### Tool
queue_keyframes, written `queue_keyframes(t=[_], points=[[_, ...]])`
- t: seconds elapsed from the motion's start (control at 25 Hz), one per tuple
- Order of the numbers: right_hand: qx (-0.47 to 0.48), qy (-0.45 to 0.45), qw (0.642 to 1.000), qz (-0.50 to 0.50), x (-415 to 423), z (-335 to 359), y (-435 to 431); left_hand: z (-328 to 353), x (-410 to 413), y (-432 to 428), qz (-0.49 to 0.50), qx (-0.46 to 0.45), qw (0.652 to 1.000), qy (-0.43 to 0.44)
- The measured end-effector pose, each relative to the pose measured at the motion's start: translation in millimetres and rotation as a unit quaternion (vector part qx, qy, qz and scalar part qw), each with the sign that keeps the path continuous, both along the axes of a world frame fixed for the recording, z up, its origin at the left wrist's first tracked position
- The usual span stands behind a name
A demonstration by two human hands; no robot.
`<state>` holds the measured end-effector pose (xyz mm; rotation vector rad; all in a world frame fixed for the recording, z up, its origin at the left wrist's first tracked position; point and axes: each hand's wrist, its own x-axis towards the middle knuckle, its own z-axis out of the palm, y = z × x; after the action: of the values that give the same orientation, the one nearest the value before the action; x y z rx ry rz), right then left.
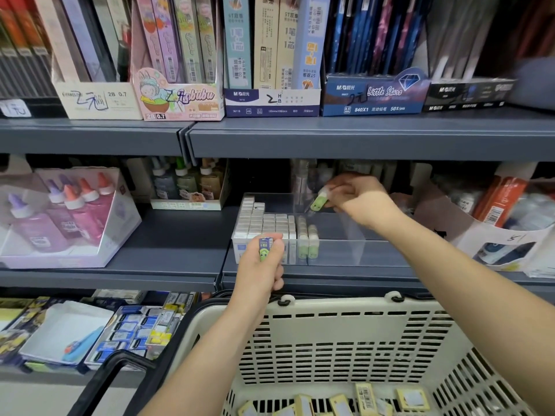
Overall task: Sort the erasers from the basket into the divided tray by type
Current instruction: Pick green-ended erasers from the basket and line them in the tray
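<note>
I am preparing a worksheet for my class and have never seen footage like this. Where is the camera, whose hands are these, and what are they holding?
There is no machine here. A person wears one wide-angle camera on the head, so you look forward and down at their own two hands in front of grey shop shelves. The left hand grips a small green eraser in a printed sleeve, just in front of the clear plastic divided tray on the middle shelf. The right hand pinches a second green eraser above the tray. Inside the tray, white block erasers fill the left compartment, and a few green ones stand in the next. Nearest the camera, the cream slotted plastic basket holds yellow-sleeved erasers.
</note>
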<state>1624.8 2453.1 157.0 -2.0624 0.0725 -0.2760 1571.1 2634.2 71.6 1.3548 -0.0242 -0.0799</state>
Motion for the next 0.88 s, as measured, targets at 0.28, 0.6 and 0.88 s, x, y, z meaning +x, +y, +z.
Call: queue_keyframes(t=[0.28,0.6,0.88], points=[[-0.127,0.076,0.989,0.024,17,-34,8,3,-3,-3,0.011,0.015,1.000,0.021],[-0.270,0.097,0.957,0.040,11,-34,10,3,-6,-6,0.014,0.040,0.999,-0.031],[-0.135,-0.012,0.970,0.201,-39,-23,31,3,-7,-6,0.010,0.051,0.998,-0.034]])
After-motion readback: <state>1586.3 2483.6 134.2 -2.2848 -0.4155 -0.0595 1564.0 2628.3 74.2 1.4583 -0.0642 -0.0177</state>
